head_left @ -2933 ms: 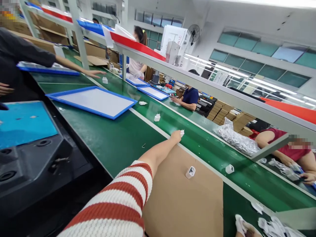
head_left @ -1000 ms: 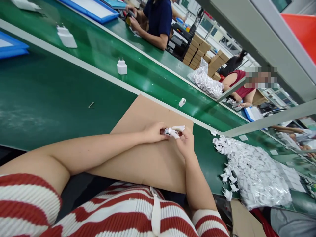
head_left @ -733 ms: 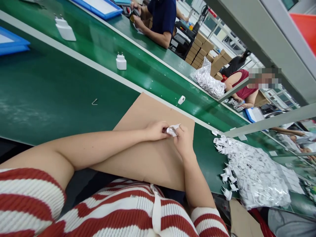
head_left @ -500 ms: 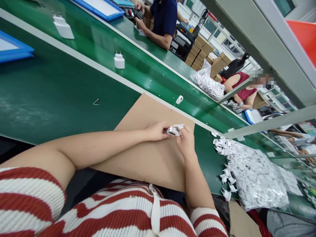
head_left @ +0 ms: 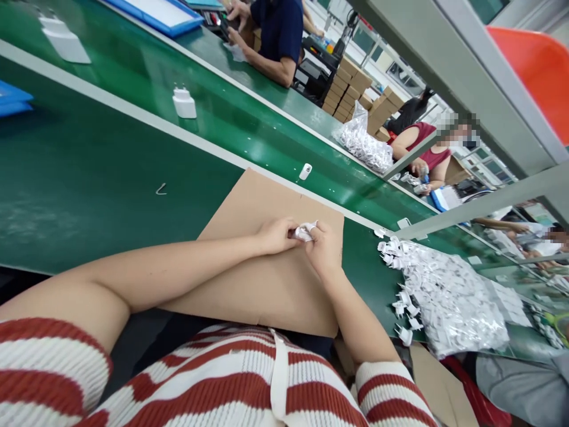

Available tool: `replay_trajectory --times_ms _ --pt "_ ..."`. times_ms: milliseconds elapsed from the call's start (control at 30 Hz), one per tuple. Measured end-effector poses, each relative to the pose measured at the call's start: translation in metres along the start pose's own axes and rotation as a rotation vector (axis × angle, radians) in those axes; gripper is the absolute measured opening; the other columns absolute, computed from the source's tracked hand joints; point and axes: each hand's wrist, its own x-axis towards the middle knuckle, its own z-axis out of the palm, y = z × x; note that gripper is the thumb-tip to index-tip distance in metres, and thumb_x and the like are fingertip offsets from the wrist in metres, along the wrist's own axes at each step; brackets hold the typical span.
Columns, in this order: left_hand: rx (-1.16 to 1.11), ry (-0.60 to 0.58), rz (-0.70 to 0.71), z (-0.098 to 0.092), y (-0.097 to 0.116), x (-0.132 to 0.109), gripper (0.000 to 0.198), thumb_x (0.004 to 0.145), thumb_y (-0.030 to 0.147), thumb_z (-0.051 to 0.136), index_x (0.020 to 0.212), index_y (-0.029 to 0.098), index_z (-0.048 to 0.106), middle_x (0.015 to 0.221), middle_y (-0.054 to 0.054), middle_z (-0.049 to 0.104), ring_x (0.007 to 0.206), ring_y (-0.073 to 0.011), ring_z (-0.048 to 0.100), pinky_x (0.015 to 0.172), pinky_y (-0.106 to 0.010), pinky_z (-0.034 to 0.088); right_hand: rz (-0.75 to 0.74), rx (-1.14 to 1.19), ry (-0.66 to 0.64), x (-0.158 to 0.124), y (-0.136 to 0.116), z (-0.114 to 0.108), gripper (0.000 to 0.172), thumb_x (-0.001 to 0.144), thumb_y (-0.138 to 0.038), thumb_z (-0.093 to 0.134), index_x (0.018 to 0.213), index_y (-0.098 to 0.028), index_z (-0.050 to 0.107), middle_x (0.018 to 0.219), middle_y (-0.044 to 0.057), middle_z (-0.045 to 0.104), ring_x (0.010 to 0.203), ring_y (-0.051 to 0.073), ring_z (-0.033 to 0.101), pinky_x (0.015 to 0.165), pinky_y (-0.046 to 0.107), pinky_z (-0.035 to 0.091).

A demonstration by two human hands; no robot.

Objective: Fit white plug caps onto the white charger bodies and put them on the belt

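Over a brown cardboard sheet (head_left: 258,284), my two hands meet around a small white charger part (head_left: 303,232). My left hand (head_left: 278,235) pinches its left end with fingers closed. From the other side my right hand (head_left: 323,244) grips it, its thumb and fingers bent round it. A thin white bit by the right fingertips looks like cloth, but its kind is not clear. Much of the held part is hidden by the fingers. To the right lie several loose white plug pieces (head_left: 402,305) beside a clear plastic bag (head_left: 457,302) full of similar pieces.
White chargers (head_left: 184,104) stand on the green conveyor belt (head_left: 240,124) ahead. A bent metal hook (head_left: 161,189) lies on the green table at left. Blue-edged trays (head_left: 13,98) are further left. A metal frame post (head_left: 480,207) slants across the right. Co-workers sit opposite.
The chargers on the belt have shifted left in view, and the view itself has moved a little. My hands have drawn closer round the white part, which now shows less.
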Motion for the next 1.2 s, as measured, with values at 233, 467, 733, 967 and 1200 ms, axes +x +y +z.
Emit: replay_trajectory --times_ms 233,467,733,967,1200 --pt "0.075 0.013 0.024 0.007 -0.003 -0.001 0.026 0.080 0.046 0.072 0.077 0.021 0.065 0.077 -0.002 0.058 0.073 -0.0203 0.057 0.068 -0.032 0.043 0.067 0.042 0.013 -0.010 -0.003 0.005 0.027 0.089 -0.008 0.057 0.102 -0.023 0.075 0.096 0.007 0.064 0.087 0.022 0.056 0.073 0.032 0.042" --pt "0.080 0.012 0.124 0.000 0.003 -0.011 0.048 0.089 0.053 0.069 0.123 0.020 0.068 0.102 -0.007 0.071 0.089 -0.0249 0.066 0.080 -0.036 0.054 0.022 0.055 -0.040 -0.005 0.006 0.003 0.030 0.083 -0.001 0.056 0.097 -0.021 0.074 0.096 0.006 0.065 0.088 0.023 0.057 0.077 0.032 0.043" --pt "0.635 0.092 0.266 0.008 -0.006 -0.026 0.043 0.109 0.042 0.042 0.133 0.013 0.062 0.116 -0.020 0.072 0.102 -0.0310 0.070 0.083 -0.042 0.058 -0.009 0.096 0.017 -0.006 0.009 0.009 0.024 0.086 -0.004 0.056 0.093 -0.021 0.071 0.093 0.007 0.065 0.088 0.024 0.058 0.077 0.034 0.043" --pt "0.512 0.036 0.254 0.000 0.004 -0.023 0.034 0.105 0.039 0.053 0.124 0.016 0.066 0.108 -0.015 0.072 0.101 -0.0302 0.069 0.085 -0.042 0.057 0.036 0.247 0.041 -0.010 0.010 0.016 0.041 0.087 -0.009 0.060 0.124 -0.025 0.070 0.103 0.007 0.071 0.095 0.025 0.063 0.088 0.038 0.050" --pt "0.219 0.057 0.075 -0.022 0.002 0.031 0.036 0.093 0.050 0.070 0.113 0.020 0.073 0.105 -0.009 0.074 0.094 -0.0253 0.069 0.085 -0.035 0.054 0.587 0.120 0.336 -0.013 0.083 -0.024 0.052 0.096 -0.044 0.057 0.141 -0.020 0.060 0.129 0.019 0.067 0.127 0.034 0.058 0.111 0.050 0.044"
